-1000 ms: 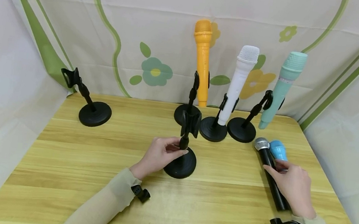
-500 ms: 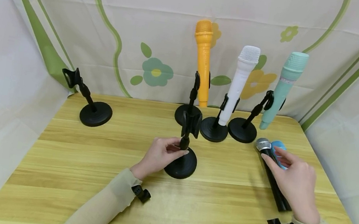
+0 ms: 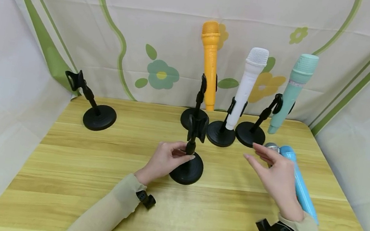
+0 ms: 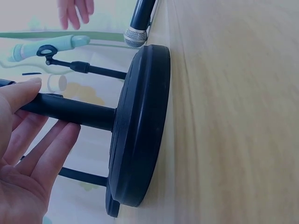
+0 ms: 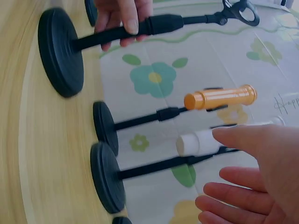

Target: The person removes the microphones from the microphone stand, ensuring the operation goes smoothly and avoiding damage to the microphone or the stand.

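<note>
My left hand (image 3: 164, 160) holds the post of an empty black microphone stand (image 3: 188, 174), its round base on the table; in the left wrist view thumb and fingers are around the post (image 4: 88, 113). My right hand (image 3: 276, 176) is in the air with fingers spread and nothing held, as the right wrist view also shows. Behind it lies a black microphone (image 4: 142, 16), mostly hidden in the head view except its silver head (image 3: 272, 146). Beside that lies a blue microphone (image 3: 301, 189), its lower end near my right sleeve.
Toward the back, three stands hold an orange microphone (image 3: 209, 66), a white microphone (image 3: 246, 88) and a mint-green microphone (image 3: 293, 94), all tilted. Another black stand (image 3: 99, 117) with a bare clip is at the back left. A flowered cloth (image 3: 169, 20) hangs behind the wooden table (image 3: 91, 189).
My right hand has lifted off the black and blue microphones and moved left, baring more of the blue one. My left hand and its stand have stayed put.
</note>
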The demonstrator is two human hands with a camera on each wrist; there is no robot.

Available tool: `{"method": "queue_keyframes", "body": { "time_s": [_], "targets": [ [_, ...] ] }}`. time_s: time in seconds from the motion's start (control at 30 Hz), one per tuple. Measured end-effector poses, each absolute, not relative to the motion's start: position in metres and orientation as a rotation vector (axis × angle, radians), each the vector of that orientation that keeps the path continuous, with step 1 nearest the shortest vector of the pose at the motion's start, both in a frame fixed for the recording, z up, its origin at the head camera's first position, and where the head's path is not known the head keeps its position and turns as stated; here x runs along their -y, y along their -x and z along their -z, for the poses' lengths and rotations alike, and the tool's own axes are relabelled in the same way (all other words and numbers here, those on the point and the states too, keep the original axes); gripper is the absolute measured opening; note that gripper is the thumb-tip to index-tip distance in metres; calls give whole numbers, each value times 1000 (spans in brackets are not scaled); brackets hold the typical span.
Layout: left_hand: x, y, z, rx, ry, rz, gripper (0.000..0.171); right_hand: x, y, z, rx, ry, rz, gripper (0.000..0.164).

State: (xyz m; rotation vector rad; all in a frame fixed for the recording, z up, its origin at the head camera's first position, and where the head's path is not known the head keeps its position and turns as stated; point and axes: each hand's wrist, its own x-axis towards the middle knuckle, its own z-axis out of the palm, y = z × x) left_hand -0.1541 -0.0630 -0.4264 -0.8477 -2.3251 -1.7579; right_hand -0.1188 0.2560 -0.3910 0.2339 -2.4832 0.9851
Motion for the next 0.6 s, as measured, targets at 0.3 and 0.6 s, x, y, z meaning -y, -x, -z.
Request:
{"method": "queue_keyframes", "body": {
  "time_s": [0.3, 0.6],
  "targets": [
    [66, 165, 445, 2331, 854, 1774, 19, -224, 129, 380, 2502, -352, -1266, 43],
    [67, 168, 449, 2324, 863, 1793, 21, -195, 136, 363, 2395, -496, -1540, 37]
  ]
}}
